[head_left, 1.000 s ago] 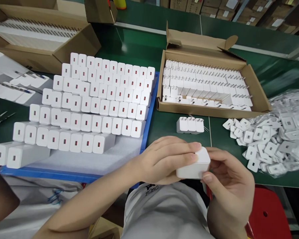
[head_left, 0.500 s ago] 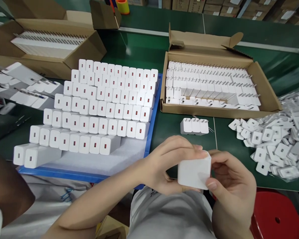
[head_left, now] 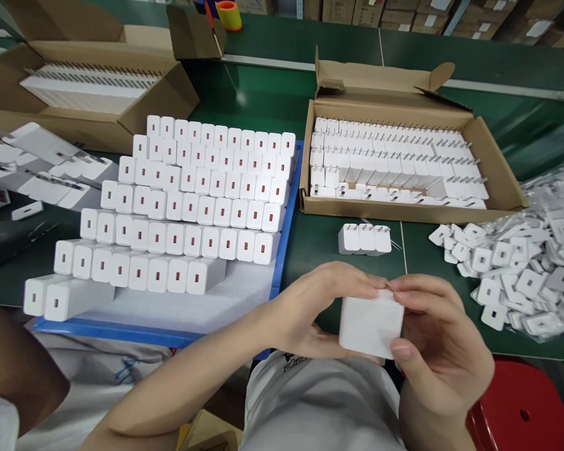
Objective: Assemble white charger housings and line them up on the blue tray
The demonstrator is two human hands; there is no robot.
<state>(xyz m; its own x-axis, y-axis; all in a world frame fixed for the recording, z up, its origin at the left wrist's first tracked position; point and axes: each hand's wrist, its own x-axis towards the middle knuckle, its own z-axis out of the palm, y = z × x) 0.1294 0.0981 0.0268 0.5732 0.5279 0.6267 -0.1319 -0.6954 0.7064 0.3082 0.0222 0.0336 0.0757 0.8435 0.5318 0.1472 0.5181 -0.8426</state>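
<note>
Between my two hands is a white USB wall charger (head_left: 371, 327), with a plain broad side showing. My left hand (head_left: 317, 307) grips it from the left, fingers over the top and thumb beneath. The fingers and thumb of my right hand (head_left: 439, 341) close on its right end, hiding that face. Beyond my hands, several white chargers with their prongs up (head_left: 365, 238) stand side by side on the green table. To the left, a blue tray (head_left: 169, 337) carries stepped rows of white chargers (head_left: 175, 238) with their USB ports facing me.
An open carton (head_left: 416, 215) of pronged chargers stands at the back right. Loose white square end covers (head_left: 502, 254) are heaped at the right, partly in clear plastic. Another carton (head_left: 162, 94) stands back left. A red stool (head_left: 521, 407) and a co-worker's arm (head_left: 19, 369) flank me.
The charger has shifted slightly right and turned a little in my hands. My right fingers have moved up onto its upper right corner. The view has shifted slightly.
</note>
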